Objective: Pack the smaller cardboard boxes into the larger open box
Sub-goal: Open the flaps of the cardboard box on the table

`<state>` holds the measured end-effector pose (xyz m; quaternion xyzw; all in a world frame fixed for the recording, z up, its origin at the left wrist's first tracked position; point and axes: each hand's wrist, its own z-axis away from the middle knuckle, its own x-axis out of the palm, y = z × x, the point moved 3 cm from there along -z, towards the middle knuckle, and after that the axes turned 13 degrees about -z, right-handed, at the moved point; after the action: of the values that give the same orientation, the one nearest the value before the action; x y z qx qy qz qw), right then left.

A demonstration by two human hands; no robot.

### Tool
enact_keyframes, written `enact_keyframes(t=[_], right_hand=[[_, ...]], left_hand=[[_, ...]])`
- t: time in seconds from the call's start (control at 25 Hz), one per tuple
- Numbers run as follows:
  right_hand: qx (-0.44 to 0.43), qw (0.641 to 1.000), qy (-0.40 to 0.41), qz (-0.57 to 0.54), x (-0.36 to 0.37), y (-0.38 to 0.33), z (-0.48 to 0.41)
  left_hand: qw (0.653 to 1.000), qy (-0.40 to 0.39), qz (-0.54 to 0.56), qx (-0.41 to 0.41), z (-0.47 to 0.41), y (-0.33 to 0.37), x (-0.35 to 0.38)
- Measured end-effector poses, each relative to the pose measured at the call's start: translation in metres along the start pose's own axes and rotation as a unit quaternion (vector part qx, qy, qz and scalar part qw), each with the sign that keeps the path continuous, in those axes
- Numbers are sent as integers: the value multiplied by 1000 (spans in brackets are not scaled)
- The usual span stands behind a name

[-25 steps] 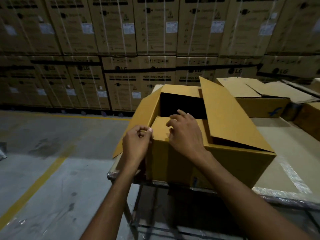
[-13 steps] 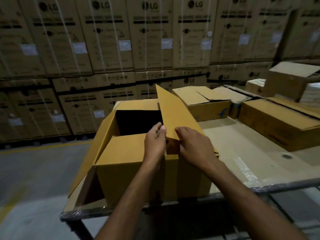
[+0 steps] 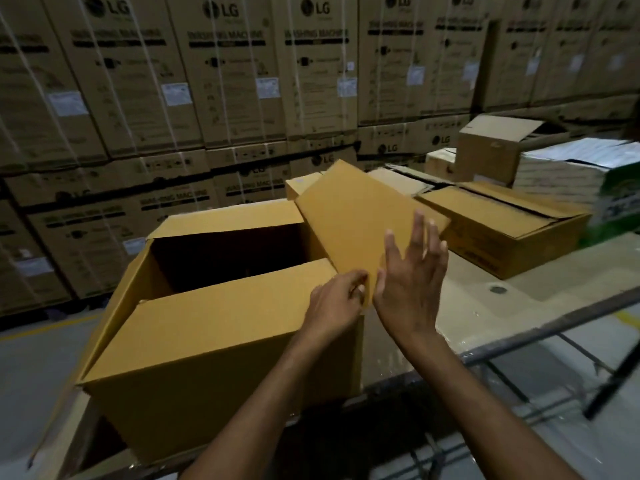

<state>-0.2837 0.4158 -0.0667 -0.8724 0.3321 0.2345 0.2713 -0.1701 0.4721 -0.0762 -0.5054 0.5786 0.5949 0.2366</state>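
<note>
Uncurled since before, the right hand (image 3: 412,282) presses flat on the upright tan cardboard flap (image 3: 356,216), folding it outward. The left hand (image 3: 337,303) pinches its lower corner (probably to keep the mouth clear). On the pale counter (image 3: 478,317) sits the large open tan cardboard box (image 3: 214,341) — the smaller flat tan cardboard box (image 3: 502,223) waits nearby, not yet packed.

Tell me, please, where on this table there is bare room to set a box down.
Bare tabletop lies between the large open box and the long flat box, toward the near edge. Behind them, the far side is crowded with cartons.
</note>
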Motion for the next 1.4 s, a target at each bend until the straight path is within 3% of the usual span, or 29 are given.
enact_keyframes(t=[0.12, 0.2, 0.28, 0.4, 0.52, 0.72, 0.92, 1.04, 1.28, 1.4], right_hand=[[70, 986, -151, -4, 22, 29, 17], [128, 943, -284, -113, 43, 41, 31], [170, 895, -356, -210, 54, 44, 42], [176, 907, -296, -243, 52, 37, 22], [141, 914, -239, -297, 47, 5, -16], [-37, 868, -423, -257, 92, -81, -45], [-55, 830, -521, -189, 127, -116, -58], [-50, 845, -488, -213, 119, -122, -75], [-76, 927, -300, -211, 51, -145, -116], [-45, 930, -279, -234, 7, -156, -125]], left_hand=[[992, -2, -121, 22, -3, 4, 14], [986, -11, -165, 18, -5, 4, 21], [988, 1, -150, 25, -2, 4, 21], [995, 52, -82, 6, 3, -9, 3], [991, 79, -71, -83, 2, -52, -29], [965, 27, -182, -188, -8, -150, -75], [940, -83, -238, -231, -6, -196, -105], [948, -66, -241, -195, -3, -192, -131], [940, 100, -301, -128, 4, -142, -197], [938, 148, -294, -109, 23, -115, -236]])
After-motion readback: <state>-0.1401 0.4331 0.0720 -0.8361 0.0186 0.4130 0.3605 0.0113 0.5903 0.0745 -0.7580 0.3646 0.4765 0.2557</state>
